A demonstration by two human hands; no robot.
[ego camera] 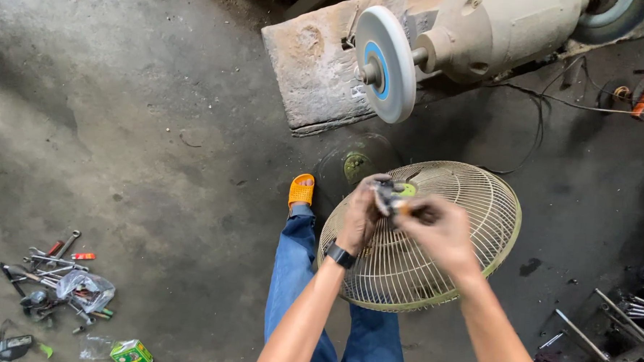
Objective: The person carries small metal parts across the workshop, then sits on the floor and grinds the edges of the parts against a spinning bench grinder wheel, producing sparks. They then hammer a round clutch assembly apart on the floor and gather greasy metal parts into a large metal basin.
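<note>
My left hand (360, 213), with a black watch on the wrist, and my right hand (441, 230) meet over a cream wire fan guard (480, 209) that rests against my knees. Both hands are closed around a small grey and black part (388, 197) with a bit of green at the guard's hub. What the right fingers pinch is blurred. My legs in blue jeans (297, 259) and an orange sandal (301, 190) show below the guard.
A bench grinder (481, 29) with a white and blue wheel (386, 62) sits on a stone block (312, 65). A dark fan blade (352, 164) lies on the concrete floor. Wrenches and tools (57, 278), a green box (132, 354), cables (557, 104) and metal parts (619, 331) are scattered around.
</note>
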